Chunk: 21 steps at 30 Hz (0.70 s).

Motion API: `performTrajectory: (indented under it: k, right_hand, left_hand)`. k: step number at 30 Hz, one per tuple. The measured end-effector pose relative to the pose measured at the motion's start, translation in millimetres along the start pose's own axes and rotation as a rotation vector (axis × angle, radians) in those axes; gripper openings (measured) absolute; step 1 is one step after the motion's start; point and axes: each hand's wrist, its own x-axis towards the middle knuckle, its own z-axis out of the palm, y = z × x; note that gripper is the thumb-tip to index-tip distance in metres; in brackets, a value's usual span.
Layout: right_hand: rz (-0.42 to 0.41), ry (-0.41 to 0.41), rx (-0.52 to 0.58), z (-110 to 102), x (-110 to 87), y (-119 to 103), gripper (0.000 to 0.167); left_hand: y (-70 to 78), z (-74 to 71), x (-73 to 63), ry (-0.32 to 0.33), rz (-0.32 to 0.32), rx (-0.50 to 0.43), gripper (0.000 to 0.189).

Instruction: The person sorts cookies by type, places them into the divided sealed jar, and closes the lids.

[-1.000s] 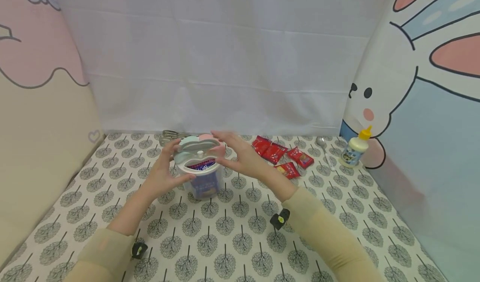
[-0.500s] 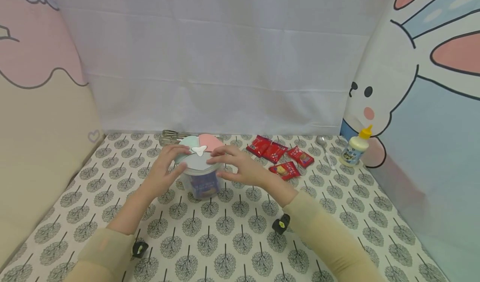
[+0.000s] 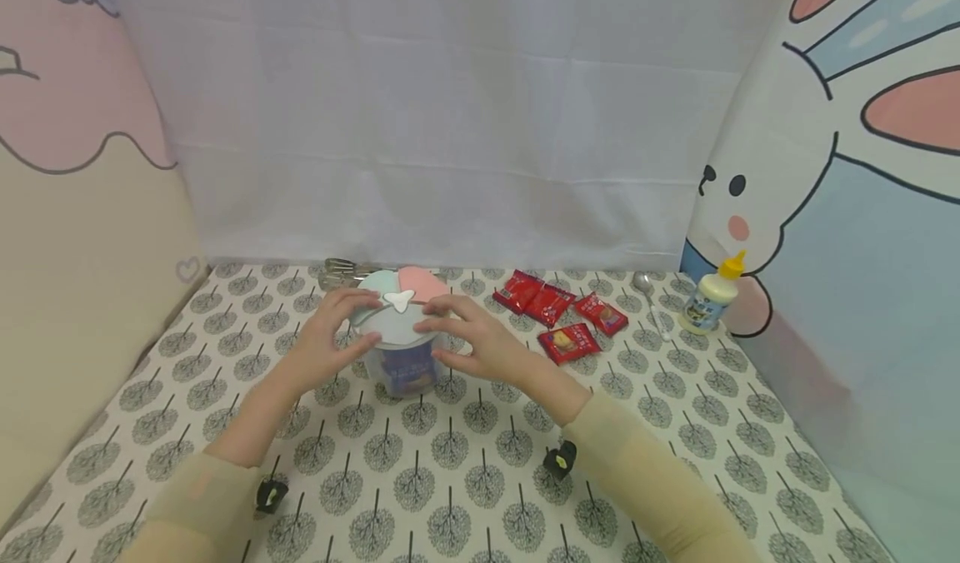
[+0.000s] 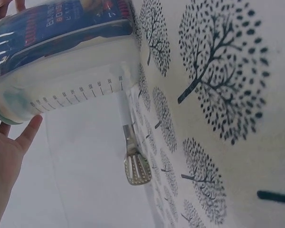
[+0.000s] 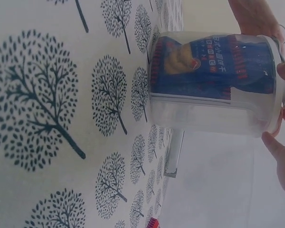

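Note:
A clear canister stands upright on the cloth, with a blue snack packet inside. Its round lid has pink, mint and grey-blue segments and a white centre knob, all lying flat. My left hand holds the lid's left side, thumb at the front and fingers round the edge. From the right, my right hand grips the rim, fingertips over the lid's top and thumb lower at its side. In the left wrist view, measuring marks run along the canister's wall.
Several red snack packets lie right of the canister. Farther right are a spoon and a yellow-capped squeeze bottle. Metal kitchen utensils, including a slotted turner, lie behind the canister. Fabric walls close off the table's back and sides.
One second ago the lid was raised at the front, showing the packet inside; it has come down flat. The right hand has lowered from the lid's back to its right side. The canister stays put.

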Motion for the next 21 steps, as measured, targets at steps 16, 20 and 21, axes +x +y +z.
performTrajectory:
  k: [16,20,21]
  right_hand:
    - [0.668,0.016,0.09,12.1,12.2,-38.6,0.045]
    - [0.736,0.054,0.194,13.1,13.8,-36.0,0.047]
    - [0.734,0.056,0.235,12.1,13.3,-33.0,0.046]
  left_hand:
    - [-27.2,-21.3,13.5,-0.233,-0.17,-0.15,0.075]
    - [-23.4,-14.0,13.3,-0.205,-0.2,-0.198,0.076]
    - [-21.5,-11.9,13.6,-0.195,-0.2,-0.199,0.077]
